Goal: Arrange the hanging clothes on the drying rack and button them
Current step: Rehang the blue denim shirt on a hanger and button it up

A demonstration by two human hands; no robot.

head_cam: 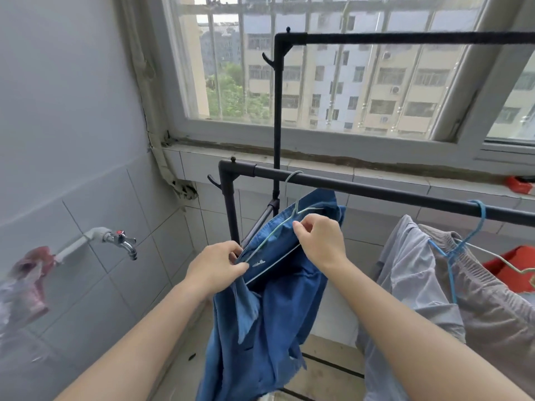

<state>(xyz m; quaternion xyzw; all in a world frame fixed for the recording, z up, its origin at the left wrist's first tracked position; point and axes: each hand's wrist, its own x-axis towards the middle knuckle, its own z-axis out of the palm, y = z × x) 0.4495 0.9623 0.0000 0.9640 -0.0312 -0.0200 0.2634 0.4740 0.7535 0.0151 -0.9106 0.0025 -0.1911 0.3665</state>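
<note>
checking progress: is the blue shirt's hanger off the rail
No, the hanger hooks over the rail, with the shirt hanging from it.

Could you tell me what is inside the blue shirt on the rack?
A wire hanger, hooked over the lower rail; its near arm and bottom bar show at the neck. Its far end is hidden by the shirt and the right hand.

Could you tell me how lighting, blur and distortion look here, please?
Head view: soft daylight through the window, whose frame bows from the wide lens; no hard shadows; the red cloth at far left is blurred; the blue shirt is sharp.
</note>
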